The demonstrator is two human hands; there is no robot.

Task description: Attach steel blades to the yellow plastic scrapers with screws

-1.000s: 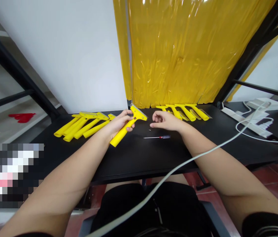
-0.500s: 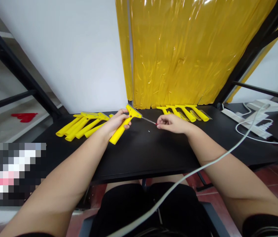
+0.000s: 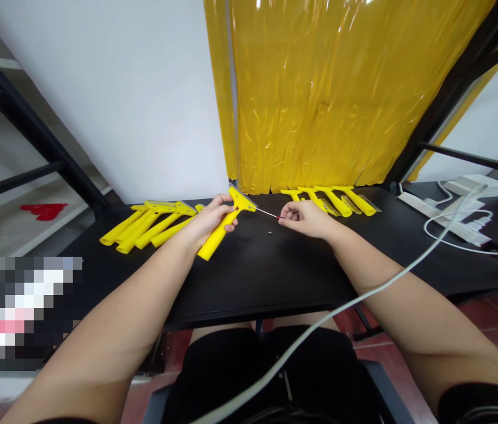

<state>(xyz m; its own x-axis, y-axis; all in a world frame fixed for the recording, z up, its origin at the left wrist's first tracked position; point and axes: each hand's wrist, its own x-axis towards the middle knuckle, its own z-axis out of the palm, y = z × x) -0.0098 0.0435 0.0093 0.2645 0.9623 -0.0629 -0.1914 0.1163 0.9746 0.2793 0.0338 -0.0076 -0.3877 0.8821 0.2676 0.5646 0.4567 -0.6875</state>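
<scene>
My left hand [image 3: 211,219] is closed around a yellow scraper [image 3: 214,237], whose wide head points up and away from me. In my right hand [image 3: 305,219], the fingers pinch a screwdriver with a thin metal shaft [image 3: 267,212]; a bit of red shows at the fingertips and the rest of its handle is hidden. The shaft's tip meets the right end of the scraper's head, by a small screw. A tiny metallic piece [image 3: 269,232] lies on the black table [image 3: 249,277] below the shaft.
Several yellow scrapers [image 3: 136,229] lie left of my left hand, and several more with blades [image 3: 335,200] lie behind my right hand. White power strips with cables [image 3: 447,218] occupy the right side. A pale cable [image 3: 364,297] crosses before my right forearm. Yellow plastic sheeting [image 3: 319,106] hangs behind.
The scraper and my left hand have shifted slightly right. My right hand has moved a touch left, and the screwdriver stays against the scraper's head.
</scene>
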